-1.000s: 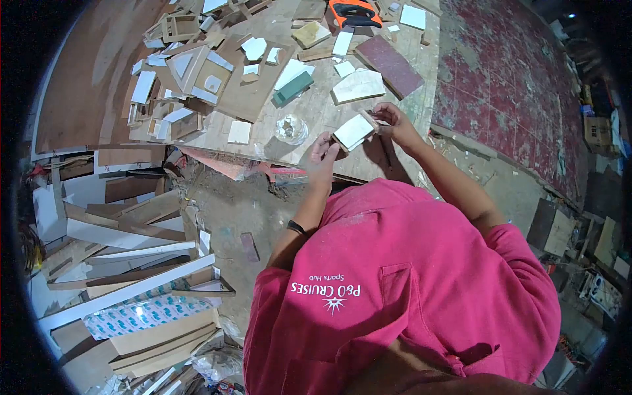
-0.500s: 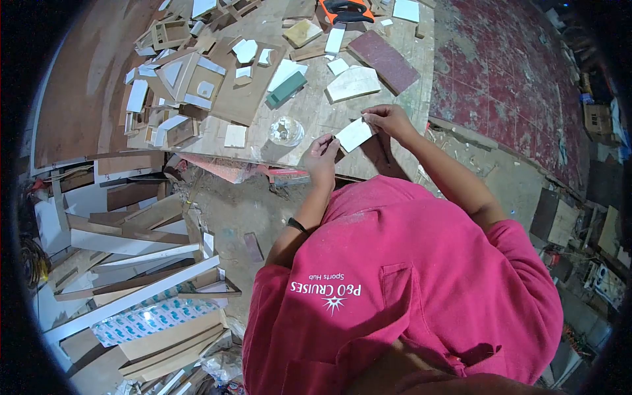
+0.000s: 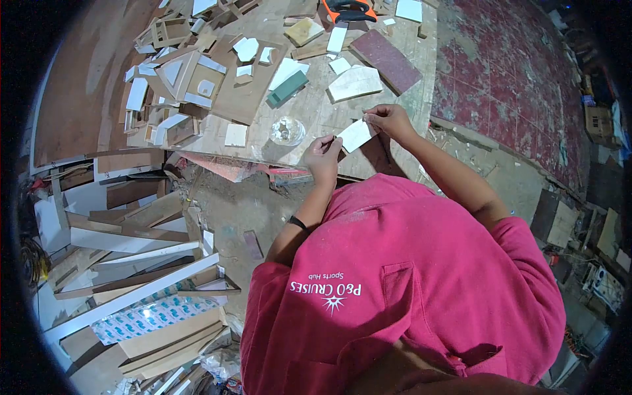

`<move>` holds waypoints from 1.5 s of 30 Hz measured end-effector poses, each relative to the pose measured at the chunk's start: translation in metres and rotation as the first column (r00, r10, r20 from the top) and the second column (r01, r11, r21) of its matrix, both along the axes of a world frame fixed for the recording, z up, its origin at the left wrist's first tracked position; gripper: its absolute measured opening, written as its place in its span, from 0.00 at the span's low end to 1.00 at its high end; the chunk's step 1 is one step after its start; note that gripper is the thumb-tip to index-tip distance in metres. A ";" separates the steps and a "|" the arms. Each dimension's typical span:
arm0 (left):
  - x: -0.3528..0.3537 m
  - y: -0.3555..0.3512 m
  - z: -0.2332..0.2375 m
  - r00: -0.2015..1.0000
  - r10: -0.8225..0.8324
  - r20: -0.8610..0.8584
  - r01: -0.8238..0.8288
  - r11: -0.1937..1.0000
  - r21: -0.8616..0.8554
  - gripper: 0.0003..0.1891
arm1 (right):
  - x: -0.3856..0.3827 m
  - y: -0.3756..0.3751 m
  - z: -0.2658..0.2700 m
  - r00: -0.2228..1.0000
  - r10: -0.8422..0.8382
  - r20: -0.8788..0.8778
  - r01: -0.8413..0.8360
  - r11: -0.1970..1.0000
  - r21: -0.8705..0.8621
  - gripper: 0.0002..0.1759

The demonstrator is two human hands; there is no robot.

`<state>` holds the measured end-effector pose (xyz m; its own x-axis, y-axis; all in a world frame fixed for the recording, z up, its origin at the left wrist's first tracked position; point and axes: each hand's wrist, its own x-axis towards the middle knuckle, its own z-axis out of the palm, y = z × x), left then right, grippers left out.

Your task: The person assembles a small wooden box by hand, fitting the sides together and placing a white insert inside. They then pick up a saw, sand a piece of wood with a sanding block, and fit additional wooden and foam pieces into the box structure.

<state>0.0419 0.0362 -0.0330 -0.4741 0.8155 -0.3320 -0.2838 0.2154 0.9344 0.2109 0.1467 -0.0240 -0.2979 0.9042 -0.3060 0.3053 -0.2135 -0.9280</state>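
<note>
A small white rectangular piece (image 3: 355, 135) is held between my two hands above the near edge of the wooden table (image 3: 230, 146). My left hand (image 3: 323, 153) pinches its left end, and my right hand (image 3: 387, 121) grips its upper right corner with the fingertips. Just left of my left hand stands a clear round container (image 3: 288, 131). Beyond the hands lie a larger white-faced block (image 3: 354, 83), a green block (image 3: 287, 89) and a dark red board (image 3: 386, 62).
An orange-handled saw (image 3: 349, 10) lies at the table's far side. Small wooden box pieces (image 3: 191, 79) are heaped at the left. Boards and offcuts (image 3: 131, 243) fill the floor at lower left. A worn red surface (image 3: 507, 85) extends at the right.
Both hands still hold the white piece in nearly the same place. The view has shifted very slightly.
</note>
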 end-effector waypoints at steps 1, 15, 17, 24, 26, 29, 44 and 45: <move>-0.001 0.000 -0.002 1.000 0.000 -0.003 0.000 1.000 0.006 0.11 | 0.000 0.000 0.001 1.000 0.000 -0.003 0.000 1.000 0.006 0.10; -0.015 -0.022 -0.010 0.854 -0.315 -0.413 0.385 0.918 0.094 0.32 | 0.021 -0.018 0.005 0.960 0.276 -0.040 -0.262 0.942 0.209 0.34; -0.019 -0.008 -0.004 0.856 -0.281 -0.433 0.369 0.920 0.132 0.32 | 0.016 0.000 0.005 0.962 0.272 0.023 -0.273 0.960 0.070 0.34; -0.034 0.026 -0.002 0.854 -0.334 -0.398 0.298 0.942 -0.151 0.37 | 0.005 0.042 0.017 0.892 0.321 0.319 -0.298 0.947 -0.120 0.20; -0.028 0.022 0.024 0.485 -0.225 -0.845 0.416 0.909 -0.003 0.46 | 0.006 0.044 0.018 0.882 0.345 0.322 -0.316 0.939 -0.138 0.20; -0.021 0.021 0.036 0.473 -0.339 -0.813 0.481 0.873 -0.084 0.51 | 0.006 0.043 0.021 0.892 0.305 0.333 -0.277 0.952 -0.130 0.21; -0.023 0.023 -0.009 0.339 -0.361 -0.869 0.382 0.897 -0.224 0.43 | -0.009 0.058 0.027 0.645 0.568 0.511 -0.601 0.791 -0.120 0.16; -0.022 0.022 -0.008 0.345 -0.365 -0.864 0.380 0.897 -0.227 0.43 | -0.010 0.057 0.029 0.641 0.573 0.511 -0.603 0.788 -0.128 0.16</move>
